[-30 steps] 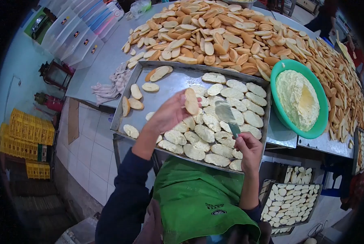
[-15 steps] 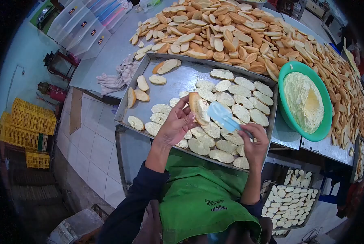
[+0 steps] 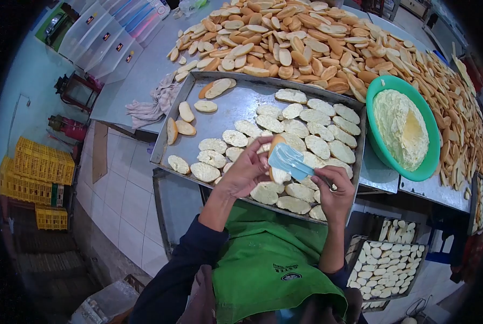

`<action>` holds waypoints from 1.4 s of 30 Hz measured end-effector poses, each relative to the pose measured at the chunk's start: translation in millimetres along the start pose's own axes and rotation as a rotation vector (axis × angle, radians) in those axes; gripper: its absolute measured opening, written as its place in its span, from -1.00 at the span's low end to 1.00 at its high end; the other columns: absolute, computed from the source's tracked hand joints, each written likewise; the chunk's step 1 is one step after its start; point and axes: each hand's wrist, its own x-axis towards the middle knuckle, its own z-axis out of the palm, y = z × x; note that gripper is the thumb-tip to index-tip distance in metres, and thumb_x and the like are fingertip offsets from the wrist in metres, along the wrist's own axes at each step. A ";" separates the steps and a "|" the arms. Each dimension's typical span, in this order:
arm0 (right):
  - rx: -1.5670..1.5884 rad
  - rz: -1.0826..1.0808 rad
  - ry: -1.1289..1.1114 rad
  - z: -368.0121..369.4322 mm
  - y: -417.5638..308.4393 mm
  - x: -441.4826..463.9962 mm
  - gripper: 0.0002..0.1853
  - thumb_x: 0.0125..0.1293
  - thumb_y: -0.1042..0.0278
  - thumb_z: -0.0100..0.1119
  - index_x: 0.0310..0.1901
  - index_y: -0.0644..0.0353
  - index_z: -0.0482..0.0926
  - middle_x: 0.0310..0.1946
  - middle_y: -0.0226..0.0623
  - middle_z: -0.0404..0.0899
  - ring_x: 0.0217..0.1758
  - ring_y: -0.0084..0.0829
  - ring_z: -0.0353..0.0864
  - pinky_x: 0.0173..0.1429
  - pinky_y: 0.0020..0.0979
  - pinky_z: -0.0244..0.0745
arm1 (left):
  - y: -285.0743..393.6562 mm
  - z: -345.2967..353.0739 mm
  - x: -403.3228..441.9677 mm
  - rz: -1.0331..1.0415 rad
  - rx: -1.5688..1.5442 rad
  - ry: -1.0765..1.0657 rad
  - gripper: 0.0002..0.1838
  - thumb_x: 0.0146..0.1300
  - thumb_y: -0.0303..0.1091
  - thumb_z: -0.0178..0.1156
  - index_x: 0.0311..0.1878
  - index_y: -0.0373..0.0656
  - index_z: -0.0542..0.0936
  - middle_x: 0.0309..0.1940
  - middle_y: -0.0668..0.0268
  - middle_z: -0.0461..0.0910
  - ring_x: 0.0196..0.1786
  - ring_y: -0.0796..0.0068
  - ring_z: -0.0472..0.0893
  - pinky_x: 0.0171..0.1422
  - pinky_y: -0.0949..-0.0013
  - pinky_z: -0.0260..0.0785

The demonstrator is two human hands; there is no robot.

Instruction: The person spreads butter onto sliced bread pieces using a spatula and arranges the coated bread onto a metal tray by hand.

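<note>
Pieces (image 3: 204,171) lay on the tray (image 3: 241,97) left of your left hand (image 3: 250,168), which pinched the slice (image 3: 280,176) just right of its fingertips, long axis running away from you, middle covered by the spatula (image 3: 289,161) gripped in your farther right hand (image 3: 334,191), the bowl (image 3: 414,174) standing to that hand's right.

The wall (image 3: 33,83) is pale blue, the floor (image 3: 125,200) white-tiled.

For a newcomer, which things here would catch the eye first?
Probably the big heap of bread pieces across the far side of the table. Next, the green bowl of pale spread by the right edge of the tray; then, over the tray, the left hand with a single piece and the right hand with a light-blue spatula.
</note>
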 end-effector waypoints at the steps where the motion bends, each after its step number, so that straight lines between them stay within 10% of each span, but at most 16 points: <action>1: -0.079 -0.022 0.051 0.1 -1.5 0.5 -0.79 -0.16 0.66 0.27 -0.40 0.20 0.62 -0.44 -0.30 0.54 -0.34 -0.45 0.50 -0.29 -0.51 0.39 | -0.9 1.4 -2.1 -0.036 -0.046 -0.068 -0.30 0.01 -0.29 0.28 0.21 -0.08 0.16 -0.08 0.30 0.47 -0.12 0.51 0.53 -0.16 0.41 0.52; 9: 0.004 0.182 0.139 -15.3 18.7 -10.1 -0.79 -0.12 0.65 0.26 -0.36 0.24 0.60 -0.41 -0.34 0.53 -0.36 -0.54 0.46 -0.27 -0.52 0.36 | -3.8 21.2 -3.5 -0.227 -0.046 -0.321 -0.02 -0.18 -0.33 0.42 0.30 -0.05 0.03 -0.05 0.16 0.44 -0.06 0.33 0.51 -0.03 0.37 0.43; 18: 0.480 0.419 0.368 -43.5 35.1 -24.4 -0.79 0.04 0.65 0.19 -0.22 0.35 0.53 -0.35 -0.40 0.49 -0.32 -0.63 0.45 -0.20 -0.63 0.37 | 71.6 -67.9 132.0 0.076 0.632 0.208 -0.43 0.05 -0.58 0.18 0.13 -0.10 0.20 -0.14 0.24 0.47 -0.11 0.49 0.50 -0.03 0.42 0.44; 31: 0.444 0.416 0.442 -58.9 34.3 -33.0 -0.79 0.05 0.64 0.18 -0.22 0.35 0.52 -0.37 -0.39 0.50 -0.33 -0.63 0.46 -0.19 -0.63 0.37 | 35.9 -111.0 184.7 0.165 1.130 0.338 -0.51 -0.14 -0.56 0.31 -0.07 -0.23 0.38 -0.29 0.24 0.54 -0.24 0.53 0.54 -0.18 0.50 0.42; 42: 0.430 0.433 0.406 -53.1 36.3 -33.4 -0.78 0.05 0.64 0.18 -0.20 0.34 0.52 -0.35 -0.40 0.50 -0.31 -0.63 0.45 -0.17 -0.62 0.37 | 31.1 -137.4 190.7 0.170 1.200 0.352 -0.78 0.17 -0.35 0.03 -0.14 -0.19 0.50 -0.29 0.27 0.57 -0.21 0.39 0.55 -0.10 0.36 0.37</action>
